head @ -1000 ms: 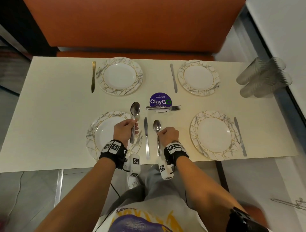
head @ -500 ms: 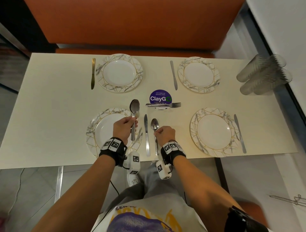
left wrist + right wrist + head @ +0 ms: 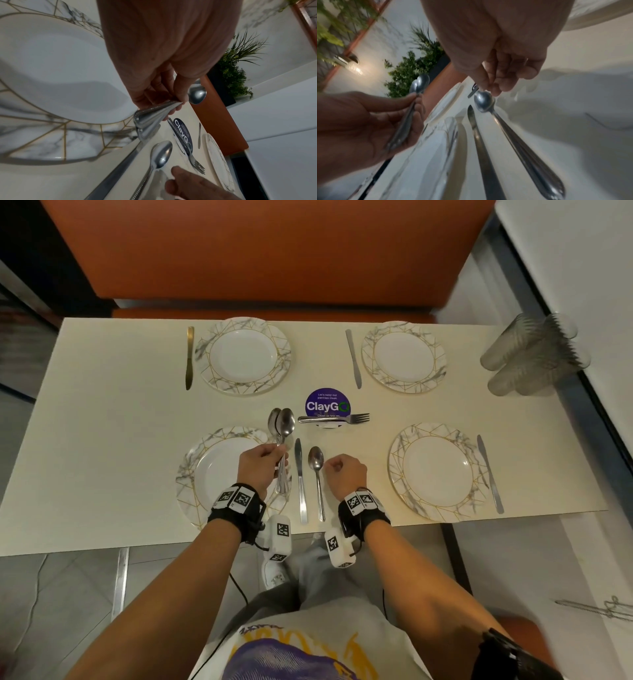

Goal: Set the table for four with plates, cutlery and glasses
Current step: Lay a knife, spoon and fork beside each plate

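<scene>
Centrally, fork (image 3: 337,418) against ClayGo sign (image 3: 327,404)

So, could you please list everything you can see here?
table: one, cream, in front of the person
plates: four, white with marbled gold-lined rims, one per setting
silver knives: three, beside three plates
gold knife: one, left of far-left plate
loose spoon: one, silver, right of the near knife
held spoons: at least two, silver
forks: count unclear, silver, by the sign
sign: one, purple, table centre
glasses: several, clear, stacked on their sides, far right
bench: one, orange, behind table
left hand: grips held spoons
right hand: curled beside loose spoon
</scene>
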Demonstrator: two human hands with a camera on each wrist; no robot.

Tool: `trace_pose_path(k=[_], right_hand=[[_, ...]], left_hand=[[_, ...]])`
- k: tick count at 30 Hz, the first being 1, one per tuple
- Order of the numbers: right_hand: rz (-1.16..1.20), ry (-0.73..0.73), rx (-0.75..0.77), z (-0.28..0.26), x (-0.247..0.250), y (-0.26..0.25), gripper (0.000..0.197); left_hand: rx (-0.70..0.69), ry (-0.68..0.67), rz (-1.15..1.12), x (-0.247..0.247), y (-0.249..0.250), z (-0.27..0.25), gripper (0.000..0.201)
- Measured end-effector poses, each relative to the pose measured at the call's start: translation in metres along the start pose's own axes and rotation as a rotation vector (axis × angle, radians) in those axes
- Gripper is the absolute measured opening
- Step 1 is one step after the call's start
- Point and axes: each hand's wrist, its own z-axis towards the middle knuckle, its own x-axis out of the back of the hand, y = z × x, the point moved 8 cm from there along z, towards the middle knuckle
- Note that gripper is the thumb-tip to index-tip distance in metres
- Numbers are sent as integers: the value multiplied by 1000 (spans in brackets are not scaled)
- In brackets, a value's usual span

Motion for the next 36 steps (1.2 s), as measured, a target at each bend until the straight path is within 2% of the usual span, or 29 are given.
trace_pose_path(k=[4, 7, 11, 15, 19, 23, 27, 31, 36], right_hand=[[86, 10, 120, -6, 18, -17, 17], [168, 28, 156, -5, 32, -26, 19], [249, -11, 105, 6, 48, -23, 25], [336, -6, 52, 25, 81, -4, 23], [327, 6, 20, 47, 131, 29, 28], [346, 42, -14, 77, 195, 69, 26], [359, 85, -68, 103, 257, 120, 24], [365, 93, -179, 123, 298, 179, 16], [185, 56, -273, 138, 319, 241, 10]], left_hand=[[-10, -44, 11, -21, 2, -8, 15], [-30, -106, 23, -46, 5, -18, 14], [-45, -162, 31, -85, 9, -29, 16], [-29, -217, 17, -133, 13, -34, 16], [-33, -232, 16, -194, 19, -38, 14], [-48, -228, 2, -270, 20, -43, 16], [-28, -189, -25, -327, 10, -46, 10], [-25, -173, 10, -356, -2, -47, 10], [-5, -104, 16, -371, -9, -47, 15]])
